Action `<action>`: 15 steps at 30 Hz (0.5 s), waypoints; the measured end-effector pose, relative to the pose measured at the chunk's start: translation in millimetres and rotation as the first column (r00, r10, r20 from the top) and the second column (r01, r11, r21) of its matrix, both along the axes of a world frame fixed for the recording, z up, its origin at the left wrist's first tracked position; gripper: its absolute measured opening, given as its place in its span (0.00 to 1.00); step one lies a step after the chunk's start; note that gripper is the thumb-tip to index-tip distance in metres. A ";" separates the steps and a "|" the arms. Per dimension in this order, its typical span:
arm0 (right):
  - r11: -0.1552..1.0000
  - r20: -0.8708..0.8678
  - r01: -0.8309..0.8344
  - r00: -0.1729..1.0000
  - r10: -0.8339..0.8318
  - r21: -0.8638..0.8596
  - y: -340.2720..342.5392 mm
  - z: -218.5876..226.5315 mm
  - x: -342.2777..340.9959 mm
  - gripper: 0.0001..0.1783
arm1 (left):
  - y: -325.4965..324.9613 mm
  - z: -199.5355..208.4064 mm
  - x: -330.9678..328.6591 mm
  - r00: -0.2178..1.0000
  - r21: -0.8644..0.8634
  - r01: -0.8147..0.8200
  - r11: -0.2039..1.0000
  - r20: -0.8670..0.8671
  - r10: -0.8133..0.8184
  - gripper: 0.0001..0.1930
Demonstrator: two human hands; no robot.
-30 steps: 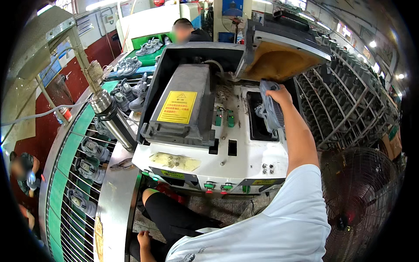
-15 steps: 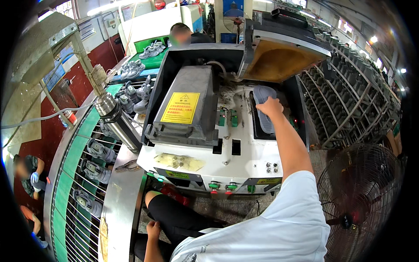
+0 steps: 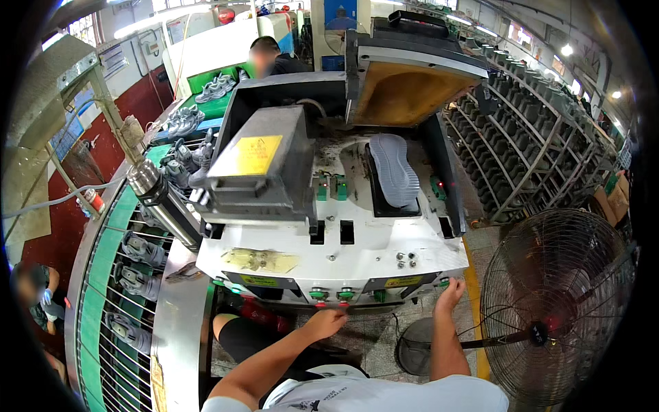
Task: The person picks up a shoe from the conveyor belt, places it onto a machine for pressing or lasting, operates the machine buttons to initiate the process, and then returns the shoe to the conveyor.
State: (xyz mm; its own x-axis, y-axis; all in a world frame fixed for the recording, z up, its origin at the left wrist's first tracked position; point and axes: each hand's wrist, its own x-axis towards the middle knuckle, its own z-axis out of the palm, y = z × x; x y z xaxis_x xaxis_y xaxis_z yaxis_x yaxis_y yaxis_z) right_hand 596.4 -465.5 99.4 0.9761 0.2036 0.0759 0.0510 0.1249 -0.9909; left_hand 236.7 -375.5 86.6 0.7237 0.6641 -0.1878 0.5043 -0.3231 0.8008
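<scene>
A light grey shoe sole (image 3: pixel 394 170), its ridged tread facing up, lies on a black pad (image 3: pixel 386 204) in the right station of a white press machine (image 3: pixel 322 248). Both my hands are off it. My left hand (image 3: pixel 325 324), fingers curled, is at the red buttons (image 3: pixel 343 305) on the machine's front edge. At the front right corner, my right hand (image 3: pixel 449 296) has its fingers bent against a green button (image 3: pixel 443 282). Above the sole the right lid (image 3: pixel 415 86) stands raised, its amber inner face showing. A grey cover (image 3: pixel 264 154) with a blurred yellow label sits over the left station.
Grey shoes (image 3: pixel 130 281) sit on a roller conveyor (image 3: pixel 96 329) at left, beside a steel cylinder (image 3: pixel 165 206). A large floor fan (image 3: pixel 549 309) stands close on the right, before racks (image 3: pixel 528 144) of dark shoe forms. A person (image 3: pixel 285 64) is behind the machine.
My right hand has left the sole and come down to the green button. My left hand has moved up and right from my lap to the red buttons. The view has shifted.
</scene>
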 end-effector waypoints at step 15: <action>0.700 -0.244 -0.713 0.683 0.688 -0.020 27.8 -19.8 -215.2 0.09 | -9.6 -29.6 -188.1 0.523 0.137 -0.852 0.506 0.152 0.839 0.10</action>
